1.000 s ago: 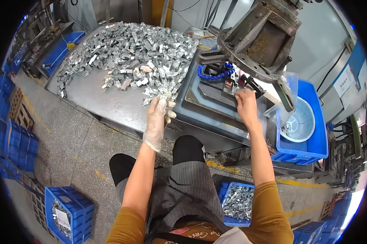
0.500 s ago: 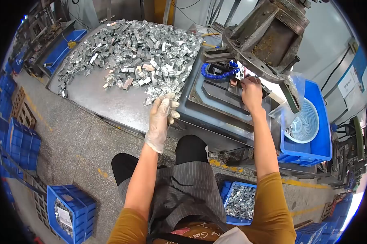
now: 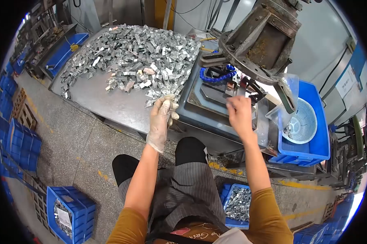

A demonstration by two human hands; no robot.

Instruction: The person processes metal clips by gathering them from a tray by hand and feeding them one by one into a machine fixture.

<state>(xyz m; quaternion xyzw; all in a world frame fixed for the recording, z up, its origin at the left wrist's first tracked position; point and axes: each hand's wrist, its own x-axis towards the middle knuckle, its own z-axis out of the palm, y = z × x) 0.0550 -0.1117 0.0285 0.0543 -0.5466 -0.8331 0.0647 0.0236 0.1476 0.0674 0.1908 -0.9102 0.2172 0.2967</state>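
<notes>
and here's the right hand (image 3: 241, 115) over the machine (image 3: 216, 97), thumb and fingers apart, the gloved left hand (image 3: 160, 118) (can't tell if it's gripping anything) curled near the metal pieces (image 3: 144, 55).

Clock taken from view centre, 12 = top. Parts pile (image 3: 130, 57) at 11, on table (image 3: 94, 95). Machine bed (image 3: 209, 106) at 2, right beside table; machine head (image 3: 260, 44) over it. Basket (image 3: 305, 120) at 3, in crate (image 3: 325, 138), some parts inside. Floor bins with parts: one (image 3: 237, 219) at 5, another (image 3: 83, 213) at 8.
</notes>
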